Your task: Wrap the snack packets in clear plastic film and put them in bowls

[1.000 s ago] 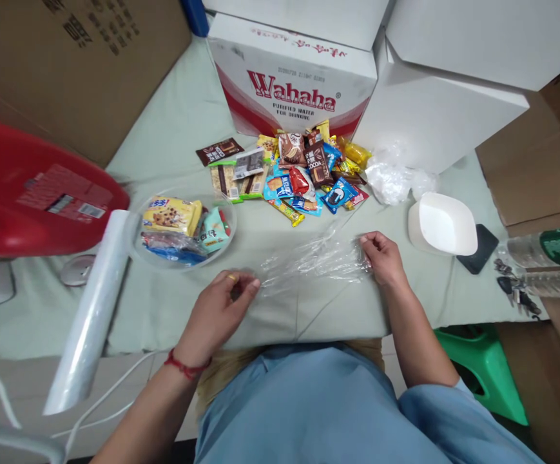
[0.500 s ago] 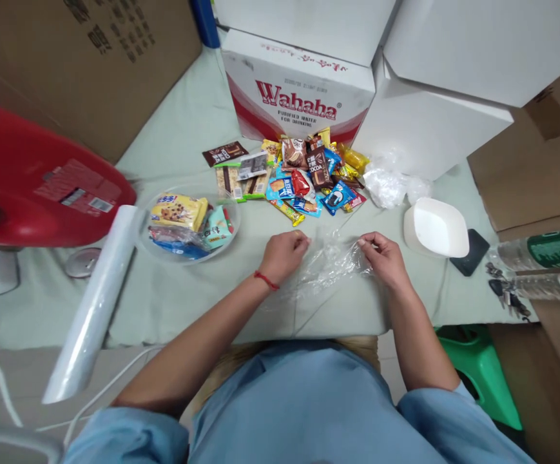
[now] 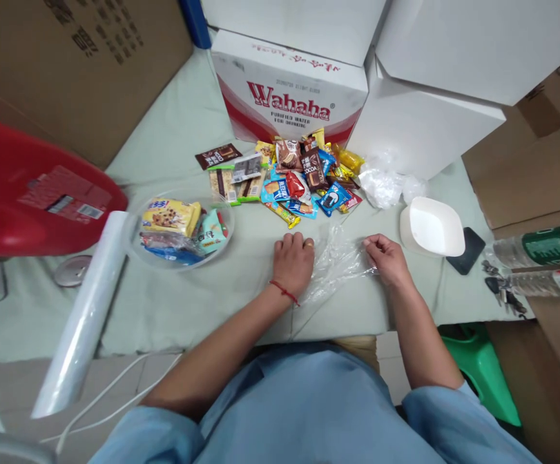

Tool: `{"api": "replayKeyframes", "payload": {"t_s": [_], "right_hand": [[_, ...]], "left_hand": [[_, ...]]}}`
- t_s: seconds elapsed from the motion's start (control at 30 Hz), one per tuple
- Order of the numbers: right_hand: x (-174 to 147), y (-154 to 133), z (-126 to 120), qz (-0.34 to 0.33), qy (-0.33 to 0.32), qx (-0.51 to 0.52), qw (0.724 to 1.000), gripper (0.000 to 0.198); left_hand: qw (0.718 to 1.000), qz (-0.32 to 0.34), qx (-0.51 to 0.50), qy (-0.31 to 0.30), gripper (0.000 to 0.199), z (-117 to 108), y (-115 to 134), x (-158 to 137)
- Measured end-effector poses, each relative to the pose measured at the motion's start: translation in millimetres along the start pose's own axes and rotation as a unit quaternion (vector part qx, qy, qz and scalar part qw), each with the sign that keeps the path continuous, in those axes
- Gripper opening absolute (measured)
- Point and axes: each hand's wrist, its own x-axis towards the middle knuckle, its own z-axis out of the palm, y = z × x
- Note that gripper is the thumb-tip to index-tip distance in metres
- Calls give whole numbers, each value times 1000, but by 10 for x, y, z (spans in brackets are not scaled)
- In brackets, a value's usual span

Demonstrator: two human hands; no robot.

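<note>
A thin, crumpled clear plastic bag [image 3: 334, 264] is spread between my two hands on the cloth. My left hand [image 3: 294, 261], palm down with a red cord at the wrist, has its fingers curled at the bag's left edge; their tips are hidden beneath it. My right hand [image 3: 386, 258] pinches the bag's right edge between thumb and forefinger. Beyond the bag lies a heap of small wrapped snacks [image 3: 301, 177]. To the left, a clear plastic bowl [image 3: 226, 241] contains several snack packs, a yellow cookie pack [image 3: 171, 217] on top.
A white bowl [image 3: 433, 225] stands right of my right hand, by a black flat object [image 3: 467, 251], keys [image 3: 506, 293] and bottles [image 3: 550, 248]. At left are a plastic roll [image 3: 84, 316] and a red jug [image 3: 42, 187]. A Wahaha carton [image 3: 289, 90] stands behind the snacks.
My left hand has turned palm down and shifted slightly right, its fingers now curled over the bag's edge. My right hand keeps its pinch. The whole view has shifted a little.
</note>
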Motion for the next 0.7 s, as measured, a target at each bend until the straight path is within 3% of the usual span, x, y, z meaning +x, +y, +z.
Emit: {"api": "replayKeyframes", "payload": {"t_s": [0.07, 0.27, 0.4, 0.5, 0.6, 0.67, 0.7], "right_hand": [[-6, 27, -66, 4, 8, 4, 1000, 38], [17, 64, -147, 19, 19, 44, 999, 40], [87, 17, -34, 57, -18, 56, 997, 46], [152, -19, 46, 71, -55, 56, 994, 48], [211, -42, 73, 74, -72, 61, 993, 50], [237, -55, 64, 81, -81, 66, 991, 52], [242, -63, 53, 85, -83, 69, 991, 53]], "left_hand": [[1000, -17, -8, -2, 25, 41, -40, -12], [964, -216, -132, 82, 24, -172, -436, -2], [950, -261, -115, 127, 20, -278, -651, -39], [948, -238, -91, 188, 22, -244, -688, -116], [946, -157, -38, 280, 30, -179, -659, -219], [954, -87, 0, 288, 27, -150, -634, -279], [964, -46, 12, 263, 25, -141, -623, -301]]}}
